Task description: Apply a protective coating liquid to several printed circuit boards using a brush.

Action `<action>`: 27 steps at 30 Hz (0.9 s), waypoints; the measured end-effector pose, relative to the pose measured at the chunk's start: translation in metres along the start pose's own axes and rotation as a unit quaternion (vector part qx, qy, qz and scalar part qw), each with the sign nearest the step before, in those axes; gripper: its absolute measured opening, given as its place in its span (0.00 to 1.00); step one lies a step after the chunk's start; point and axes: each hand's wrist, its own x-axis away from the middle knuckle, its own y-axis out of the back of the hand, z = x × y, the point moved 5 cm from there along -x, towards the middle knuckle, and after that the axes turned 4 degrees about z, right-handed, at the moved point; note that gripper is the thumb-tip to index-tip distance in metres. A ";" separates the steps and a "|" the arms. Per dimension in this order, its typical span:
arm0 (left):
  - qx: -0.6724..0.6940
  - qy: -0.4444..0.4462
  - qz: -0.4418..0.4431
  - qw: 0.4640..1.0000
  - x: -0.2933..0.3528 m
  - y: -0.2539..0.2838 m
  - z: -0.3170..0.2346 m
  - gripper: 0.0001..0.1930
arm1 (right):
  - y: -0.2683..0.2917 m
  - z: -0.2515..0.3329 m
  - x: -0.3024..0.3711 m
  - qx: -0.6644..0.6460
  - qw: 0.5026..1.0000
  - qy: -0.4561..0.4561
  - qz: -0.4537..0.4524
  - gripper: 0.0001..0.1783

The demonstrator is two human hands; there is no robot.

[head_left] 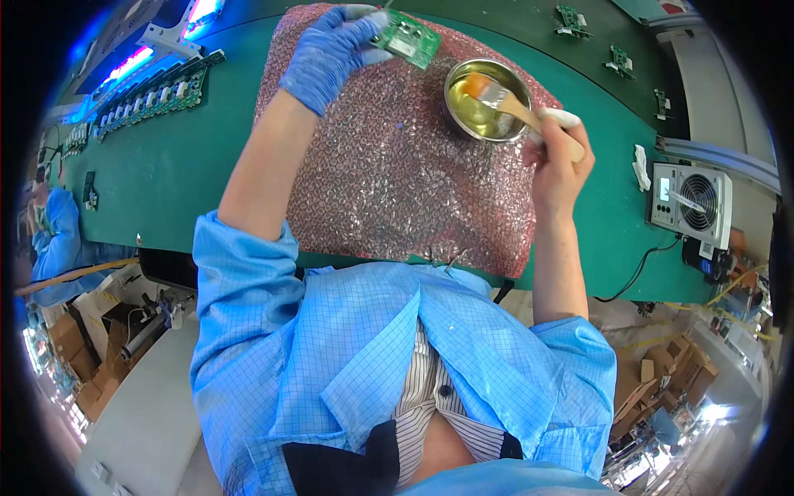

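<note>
Gloved in blue, my left hand (335, 58) grips a small green circuit board (409, 40) by its left end, over the far part of a pink bubble-wrap sheet (389, 174). My right hand (560, 157) has its fingers closed round the wooden handle of a flat brush (521, 109), with a white cover on one finger. The brush's bristles are inside a round metal bowl (451, 112) that holds a clear yellowish liquid. The bowl stands on the right side of the bubble wrap. The board is up and left of the bowl, apart from it.
A green mat (174, 174) covers the bench. A long circuit board (157, 99) lies at the left, and several small boards (620, 62) sit on a dark strip at far right. A boxy fan unit (691, 202) with a cable stands at right, near a crumpled white tissue (641, 168).
</note>
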 end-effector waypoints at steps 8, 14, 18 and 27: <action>-0.072 -0.081 -0.202 0.973 -0.109 0.145 -0.018 0.05 | 0.082 -0.028 -0.002 -0.146 0.974 -0.040 -0.166 0.08; -0.784 -0.067 -0.240 0.569 -0.176 0.191 -0.020 0.19 | 0.110 -0.041 0.007 -0.133 0.962 -0.056 -0.230 0.09; 0.029 -0.058 -0.054 0.996 -0.215 0.111 0.021 0.06 | 0.114 -0.041 0.001 -0.138 0.956 -0.048 -0.253 0.09; -0.163 0.194 0.246 0.936 -0.225 -0.175 0.148 0.23 | 0.141 -0.041 0.009 -0.136 0.946 -0.042 -0.292 0.09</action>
